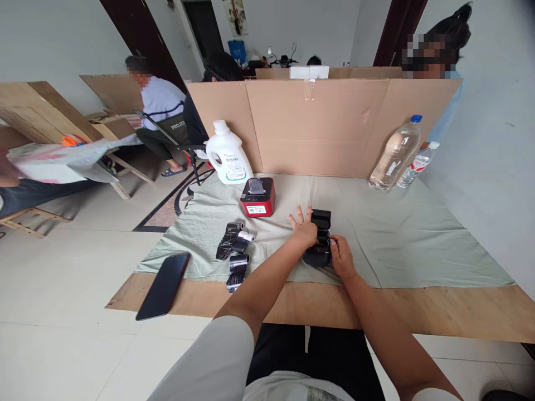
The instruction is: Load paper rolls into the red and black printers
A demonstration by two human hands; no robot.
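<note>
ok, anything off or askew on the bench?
Mostly minor. The phone lies askew with a corner past the table edge. The rolls lie scattered, and the cloth is wrinkled. Both hands, left and right, are on the black printer.

Bright, even daylight with soft shadows; wide-angle bending at the edges, far background perhaps slightly soft.

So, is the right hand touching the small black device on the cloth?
Touching. The head view shows the right hand fingers resting against the small black device.
</note>
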